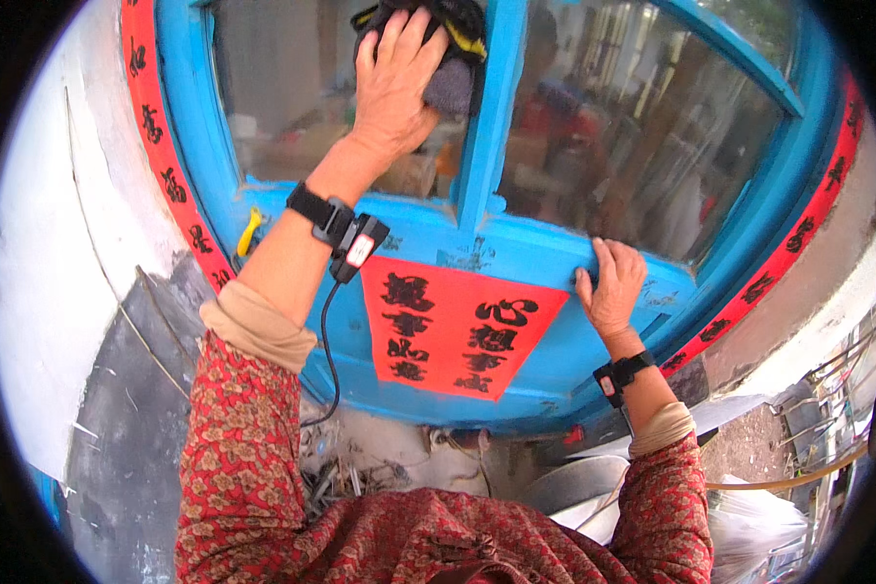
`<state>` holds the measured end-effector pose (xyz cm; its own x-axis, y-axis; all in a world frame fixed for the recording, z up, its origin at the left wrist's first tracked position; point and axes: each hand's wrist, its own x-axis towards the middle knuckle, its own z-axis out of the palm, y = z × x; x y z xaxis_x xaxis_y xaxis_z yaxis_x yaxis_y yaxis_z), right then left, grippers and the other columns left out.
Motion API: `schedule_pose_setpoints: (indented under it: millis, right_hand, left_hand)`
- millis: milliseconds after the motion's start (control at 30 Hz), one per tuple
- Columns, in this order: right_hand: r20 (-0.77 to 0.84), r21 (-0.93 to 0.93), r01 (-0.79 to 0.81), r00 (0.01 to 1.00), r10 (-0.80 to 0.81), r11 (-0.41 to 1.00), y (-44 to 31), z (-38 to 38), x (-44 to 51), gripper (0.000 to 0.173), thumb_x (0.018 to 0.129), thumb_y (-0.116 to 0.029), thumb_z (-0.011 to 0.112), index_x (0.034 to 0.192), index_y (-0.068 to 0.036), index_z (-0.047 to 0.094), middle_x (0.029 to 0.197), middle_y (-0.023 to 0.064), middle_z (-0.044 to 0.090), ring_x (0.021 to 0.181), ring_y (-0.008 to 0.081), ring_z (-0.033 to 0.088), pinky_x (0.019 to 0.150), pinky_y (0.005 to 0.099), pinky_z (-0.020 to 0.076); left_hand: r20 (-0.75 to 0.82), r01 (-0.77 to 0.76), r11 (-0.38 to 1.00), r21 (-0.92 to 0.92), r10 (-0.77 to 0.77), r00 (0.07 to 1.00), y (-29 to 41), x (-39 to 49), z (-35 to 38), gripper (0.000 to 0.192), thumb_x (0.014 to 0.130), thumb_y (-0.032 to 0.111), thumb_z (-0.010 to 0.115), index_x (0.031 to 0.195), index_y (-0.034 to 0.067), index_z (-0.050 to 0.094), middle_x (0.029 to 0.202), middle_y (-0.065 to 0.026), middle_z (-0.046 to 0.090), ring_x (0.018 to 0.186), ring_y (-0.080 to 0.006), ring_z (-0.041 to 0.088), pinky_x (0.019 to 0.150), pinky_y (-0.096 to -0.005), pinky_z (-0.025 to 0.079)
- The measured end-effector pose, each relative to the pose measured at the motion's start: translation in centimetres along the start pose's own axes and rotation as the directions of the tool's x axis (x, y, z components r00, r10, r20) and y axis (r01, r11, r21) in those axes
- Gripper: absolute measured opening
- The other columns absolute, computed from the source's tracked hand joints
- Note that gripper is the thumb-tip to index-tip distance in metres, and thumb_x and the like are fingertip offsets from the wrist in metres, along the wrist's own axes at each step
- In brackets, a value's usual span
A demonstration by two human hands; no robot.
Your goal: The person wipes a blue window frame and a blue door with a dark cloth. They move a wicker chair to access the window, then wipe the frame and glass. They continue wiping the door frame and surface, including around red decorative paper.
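Note:
My left hand is raised at the top, spread over a dark cloth with a yellow stripe and pressing it to the left glass pane of a blue-painted door. The cloth partly covers the pane beside the upright bar between the panes. On the right, my right hand rests on the blue rail under the right glass pane, thumb and fingers apart. A small dark thing lies by its thumb, too small to name. Both wrists wear black strapped devices.
Red paper with black brushed characters is stuck on the lower door. A yellow handle shows at the left of the door. Red strips line both sides of the frame. Clutter lies below; a hose and a plastic bag are lower right.

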<state>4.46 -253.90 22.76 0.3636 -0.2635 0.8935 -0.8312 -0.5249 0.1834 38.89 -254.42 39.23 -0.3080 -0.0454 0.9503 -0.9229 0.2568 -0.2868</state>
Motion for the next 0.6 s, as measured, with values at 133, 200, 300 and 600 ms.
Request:
schedule_pose_setpoints:
  millis: [133, 200, 300, 600]
  right_hand:
    - [-0.007, -0.018, 0.017, 1.0, -0.017, 1.0, 0.2, 0.3, -0.1, 0.051, 0.069, -0.025, 0.068, 0.115, -0.004, 0.058, 0.11, 0.012, 0.055, 0.104, 0.0314, 0.05, 0.094, 0.0457, 0.0361]
    - [-0.007, -0.024, 0.023, 1.0, -0.023, 0.999, 0.3, 0.4, -0.2, 0.051, 0.07, -0.024, 0.068, 0.115, -0.004, 0.058, 0.11, 0.0115, 0.055, 0.104, 0.031, 0.05, 0.094, 0.0454, 0.0363]
    - [0.018, -0.033, 0.015, 1.0, -0.015, 0.999, 0.4, 0.5, -0.3, 0.051, 0.07, -0.024, 0.068, 0.116, -0.005, 0.058, 0.111, 0.0117, 0.056, 0.104, 0.031, 0.051, 0.093, 0.0451, 0.0364]
    - [0.046, -0.072, 0.035, 0.998, -0.032, 0.997, 0.6, 0.8, -0.8, 0.051, 0.077, -0.024, 0.065, 0.122, -0.004, 0.054, 0.118, 0.0142, 0.053, 0.111, 0.0338, 0.047, 0.097, 0.0467, 0.0327]
  left_hand:
    - [-0.02, -0.028, 1.0, -0.002, 0.028, 0.999, 1.2, -1.4, 0.3, 0.064, 0.067, 0.014, 0.062, 0.129, 0.005, 0.045, 0.143, -0.0168, 0.034, 0.135, -0.0353, 0.029, 0.108, -0.0513, 0.02]
    - [0.055, -0.01, 0.998, -0.062, 0.013, 0.998, 2.1, -3.6, 0.4, 0.07, 0.06, 0.01, 0.066, 0.128, 0.005, 0.047, 0.141, -0.0143, 0.037, 0.133, -0.0333, 0.03, 0.107, -0.0502, 0.022]
    - [0.195, -0.038, 0.999, 0.007, 0.036, 0.98, 3.0, -7.2, -0.1, 0.067, 0.059, 0.015, 0.067, 0.124, 0.004, 0.052, 0.14, -0.0133, 0.039, 0.132, -0.0314, 0.033, 0.107, -0.0493, 0.022]
    - [0.324, -0.058, 0.977, -0.205, 0.124, 0.938, 3.3, -14.1, -1.9, 0.057, 0.068, 0.009, 0.057, 0.125, 0.005, 0.052, 0.137, -0.012, 0.042, 0.129, -0.0291, 0.037, 0.108, -0.0477, 0.023]
